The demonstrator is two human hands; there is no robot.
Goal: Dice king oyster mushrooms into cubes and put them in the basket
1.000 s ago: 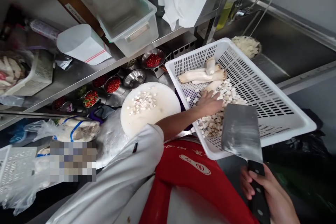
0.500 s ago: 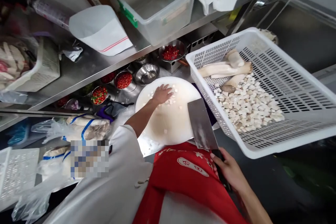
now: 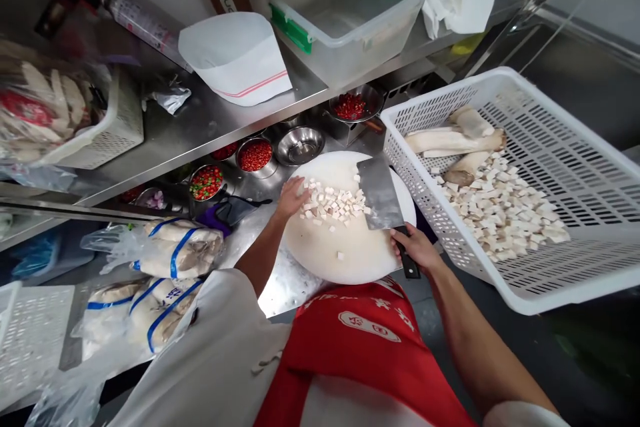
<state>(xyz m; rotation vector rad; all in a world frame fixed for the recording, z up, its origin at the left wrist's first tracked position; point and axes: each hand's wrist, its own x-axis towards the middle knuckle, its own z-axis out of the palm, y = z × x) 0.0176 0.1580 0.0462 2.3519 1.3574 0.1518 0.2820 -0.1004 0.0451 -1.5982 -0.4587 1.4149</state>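
Observation:
On the round white cutting board (image 3: 345, 263) lies a pile of white mushroom cubes (image 3: 336, 203). My left hand (image 3: 293, 196) is at the pile's left side, fingers stretched out over the board's edge and touching or nearly touching the outer cubes. My right hand (image 3: 417, 247) is wrapped round the black handle of a cleaver (image 3: 383, 193). Its broad blade lies low over the right part of the board, edge against the cubes there. To the right, a white perforated basket (image 3: 595, 253) holds more diced mushroom (image 3: 505, 213) and several whole king oyster mushrooms (image 3: 455, 140).
Behind the board stand metal bowls of chopped red chilies (image 3: 255, 155), an almost bare metal bowl (image 3: 300, 145) and a pan (image 3: 355, 105). A steel shelf (image 3: 200, 140) overhangs them, bearing a clear bin (image 3: 350, 47). Bagged mushrooms (image 3: 185, 250) lie at left.
The cleaver has moved from beside the board up onto its right part. My left hand has shifted to the left side of the cubes, which now show as one larger pile.

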